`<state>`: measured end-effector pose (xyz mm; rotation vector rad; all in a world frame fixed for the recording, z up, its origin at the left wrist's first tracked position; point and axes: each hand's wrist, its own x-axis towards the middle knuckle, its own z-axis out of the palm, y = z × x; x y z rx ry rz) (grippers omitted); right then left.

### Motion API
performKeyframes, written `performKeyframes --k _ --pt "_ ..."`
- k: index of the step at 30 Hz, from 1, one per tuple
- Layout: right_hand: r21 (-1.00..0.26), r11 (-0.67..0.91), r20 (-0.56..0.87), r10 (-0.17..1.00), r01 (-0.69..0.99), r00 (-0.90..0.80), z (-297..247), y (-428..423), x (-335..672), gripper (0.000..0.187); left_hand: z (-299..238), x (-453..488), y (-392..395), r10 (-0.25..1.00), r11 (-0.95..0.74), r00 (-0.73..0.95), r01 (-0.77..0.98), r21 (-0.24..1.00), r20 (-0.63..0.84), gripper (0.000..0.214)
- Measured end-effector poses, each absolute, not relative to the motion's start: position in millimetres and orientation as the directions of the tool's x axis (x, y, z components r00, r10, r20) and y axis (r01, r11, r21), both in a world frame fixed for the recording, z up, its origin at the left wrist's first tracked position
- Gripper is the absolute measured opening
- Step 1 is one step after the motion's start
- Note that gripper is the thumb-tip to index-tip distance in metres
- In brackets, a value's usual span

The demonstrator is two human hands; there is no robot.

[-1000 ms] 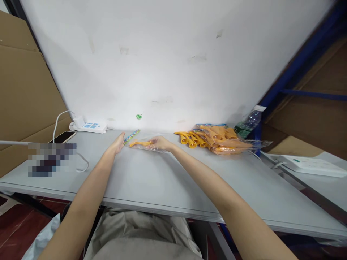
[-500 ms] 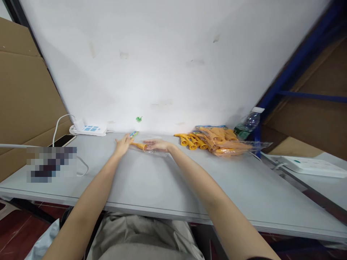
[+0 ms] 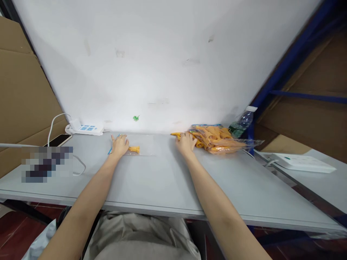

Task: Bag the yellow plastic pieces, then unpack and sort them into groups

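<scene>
My left hand (image 3: 119, 145) lies with its fingers spread on a clear plastic bag (image 3: 148, 144) with a blue printed end. Inside the bag a yellow horn-shaped plastic piece (image 3: 134, 149) shows, its narrow end under my fingers. My right hand (image 3: 185, 143) rests over the loose yellow horn-shaped pieces (image 3: 200, 143), fingers apart and bent down on them. Most of those pieces are covered by the hand. Just right of it lies a heap of filled clear bags (image 3: 219, 139) with more yellow pieces.
A clear bottle (image 3: 243, 122) with a white cap leans behind the heap. At the back left are a white power strip (image 3: 88, 129), a phone (image 3: 60, 140) and white cables. The grey table (image 3: 151, 184) meets a white wall panel. A white box-like device (image 3: 300, 162) sits at right.
My right hand has left the bag and moved right to the loose yellow pieces. The bag now lies flat, and my left hand has shifted slightly left on it.
</scene>
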<state>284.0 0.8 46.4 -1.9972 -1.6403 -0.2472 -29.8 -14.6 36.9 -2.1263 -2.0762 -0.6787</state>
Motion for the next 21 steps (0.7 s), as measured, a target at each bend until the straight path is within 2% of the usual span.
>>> performKeyframes --k 2,5,9,12,14,16,18,21 --pt "-0.208 -0.147 0.428 0.876 0.967 0.225 36.4 -0.7 285.6 0.034 32.7 -30.6 -13.1 0.942 -0.082 -0.007 0.965 0.247 0.336 0.052" --pt "-0.152 -0.148 0.4 0.895 0.977 0.198 27.3 0.3 284.8 0.035 27.5 -31.8 -11.0 0.976 -0.098 0.046 0.965 0.244 0.212 0.059" --pt "-0.165 -0.107 0.421 0.892 0.981 0.168 24.6 2.4 282.2 0.031 26.5 -33.3 -8.2 0.995 -0.081 0.065 0.973 0.215 0.079 0.063" --pt "-0.311 -0.057 0.428 0.883 0.949 0.193 28.5 4.5 281.6 0.031 28.3 -34.0 -6.3 0.997 -0.075 0.07 0.976 0.205 0.032 0.065" --pt "-0.484 -0.009 0.41 0.881 0.875 0.236 33.4 6.9 283.0 0.034 29.2 -34.0 -5.5 0.997 -0.074 0.073 0.976 0.204 0.014 0.066" --pt "-0.68 0.09 0.367 0.901 0.728 0.232 39.4 9.3 286.1 0.038 29.8 -33.9 -5.0 0.997 -0.07 0.071 0.977 0.2 0.002 0.066" --pt "-0.828 0.19 0.304 0.943 0.527 0.138 45.3 10.3 290.7 0.041 30.0 -33.7 -4.7 0.998 -0.065 0.067 0.979 0.194 -0.006 0.066" --pt "-0.92 0.231 0.226 0.973 0.317 -0.051 51.7 8.4 298.1 0.041 30.3 -33.7 -4.5 0.998 -0.058 0.061 0.98 0.189 -0.01 0.065"
